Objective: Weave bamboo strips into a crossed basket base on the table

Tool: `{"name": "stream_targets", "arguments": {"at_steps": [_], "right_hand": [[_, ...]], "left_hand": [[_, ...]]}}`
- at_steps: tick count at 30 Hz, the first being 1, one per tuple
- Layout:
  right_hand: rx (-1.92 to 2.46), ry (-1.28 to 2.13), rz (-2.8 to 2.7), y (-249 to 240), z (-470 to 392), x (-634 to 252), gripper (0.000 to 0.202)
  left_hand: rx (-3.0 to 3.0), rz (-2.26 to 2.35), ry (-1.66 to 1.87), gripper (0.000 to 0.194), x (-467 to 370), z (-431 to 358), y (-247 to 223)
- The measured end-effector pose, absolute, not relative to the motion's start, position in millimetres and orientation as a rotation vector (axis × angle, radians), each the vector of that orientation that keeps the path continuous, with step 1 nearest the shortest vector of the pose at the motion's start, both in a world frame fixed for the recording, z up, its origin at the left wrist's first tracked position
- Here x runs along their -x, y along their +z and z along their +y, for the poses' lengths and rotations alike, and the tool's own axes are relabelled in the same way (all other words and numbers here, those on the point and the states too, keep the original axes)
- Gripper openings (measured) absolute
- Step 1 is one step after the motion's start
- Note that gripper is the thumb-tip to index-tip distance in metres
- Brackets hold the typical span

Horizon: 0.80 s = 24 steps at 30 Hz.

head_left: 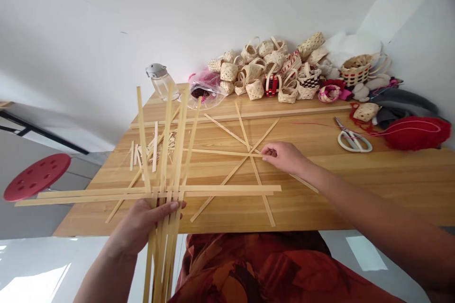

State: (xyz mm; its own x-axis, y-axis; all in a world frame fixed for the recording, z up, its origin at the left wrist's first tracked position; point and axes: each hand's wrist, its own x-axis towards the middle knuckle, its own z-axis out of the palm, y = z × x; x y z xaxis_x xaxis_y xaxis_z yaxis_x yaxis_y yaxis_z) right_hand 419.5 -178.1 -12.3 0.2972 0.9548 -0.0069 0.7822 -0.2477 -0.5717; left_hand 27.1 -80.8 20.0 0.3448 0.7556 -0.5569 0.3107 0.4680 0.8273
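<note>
My left hand (137,227) grips a partly woven set of pale bamboo-like strips (181,137) at the front left of the table. Several long strips run up and down in it, crossed by strips lying sideways, and my thumb presses on them just below the crossing. My right hand (284,157) is closed in a pinch on the right end of a single thin strip (220,152), which stretches left towards the woven set. Under that strip, more loose strips (263,199) lie crossed in a star shape on the tabletop.
Small woven baskets (254,90) are heaped along the wall. Scissors (353,141) and red yarn (415,132) lie at the right. A clear bottle (161,83) and a plastic bag (209,97) stand at the back. Strip scraps (154,147) lie left; a red stool (37,177) stands beyond the table (401,189).
</note>
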Motion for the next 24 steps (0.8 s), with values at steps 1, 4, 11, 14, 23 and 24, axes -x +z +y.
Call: {"name": "stream_targets", "arguments": {"at_steps": [1,4,11,14,23,24], "right_hand": [[2.106,0.461,-1.565,-13,-178,-419,0.013],[2.113,0.416,-1.602,-14,-178,-417,0.011],[2.112,0.385,-1.64,-17,-176,-412,0.012],[2.116,0.403,-1.64,-18,-175,-412,0.014],[2.04,0.427,-1.601,3,-181,-402,0.016],[2.009,0.466,-1.598,8,-182,-397,0.017]], "left_hand": [[-1.106,1.216,0.362,0.036,-32,-81,18],[-1.102,1.167,0.316,0.036,-44,-80,15],[-1.089,1.109,0.288,0.034,-58,-77,10],[-1.089,1.089,0.277,0.035,-59,-77,9],[-1.136,1.057,0.258,0.032,-55,-76,3],[-1.138,1.049,0.255,0.031,-55,-76,2]]}}
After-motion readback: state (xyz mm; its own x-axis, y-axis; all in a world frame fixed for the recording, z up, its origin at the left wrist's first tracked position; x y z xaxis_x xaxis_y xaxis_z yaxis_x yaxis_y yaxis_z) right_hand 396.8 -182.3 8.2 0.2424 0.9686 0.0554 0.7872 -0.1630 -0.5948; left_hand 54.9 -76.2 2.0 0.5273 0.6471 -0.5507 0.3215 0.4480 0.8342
